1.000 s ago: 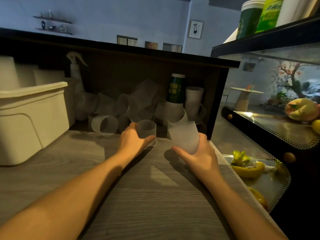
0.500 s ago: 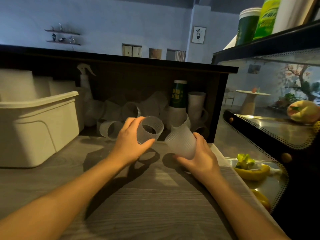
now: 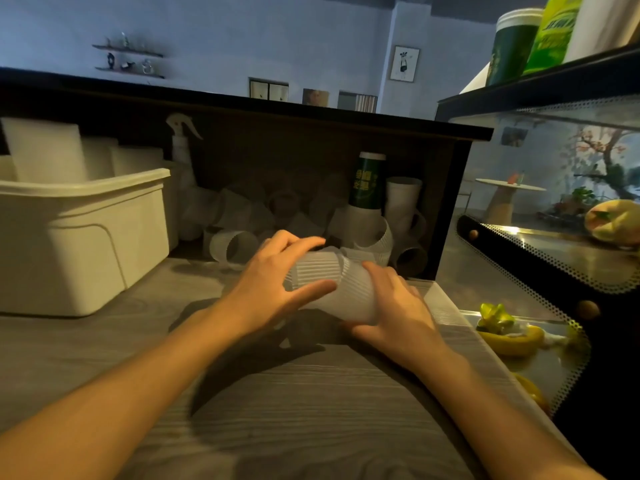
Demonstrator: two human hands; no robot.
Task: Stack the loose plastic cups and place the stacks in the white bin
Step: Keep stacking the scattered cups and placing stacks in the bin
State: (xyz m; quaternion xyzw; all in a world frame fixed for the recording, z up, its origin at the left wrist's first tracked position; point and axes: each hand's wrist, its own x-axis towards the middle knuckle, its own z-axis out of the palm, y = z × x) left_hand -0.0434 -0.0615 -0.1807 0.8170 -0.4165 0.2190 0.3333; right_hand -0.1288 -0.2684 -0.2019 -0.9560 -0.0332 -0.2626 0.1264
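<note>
Dim, bluish room; warm glow from right; motion blur; wide-angle bending at edges.

— Surface under inspection?
— A grey wood-grain counter [image 3: 284, 403], running back beneath a dark overhanging shelf [image 3: 311, 116].

— Items resting on it, left side?
— One white bin [image 3: 79, 244], standing upright near the left edge.

— At the back?
— A pile of loose plastic cups [image 3: 235, 245], most tipped on their sides, some blurred in shadow. A white spray bottle [image 3: 181, 150] stands just behind the bin. A green-labelled cup [image 3: 367, 181] sits on upright white cups [image 3: 403, 199] to the right.
</note>
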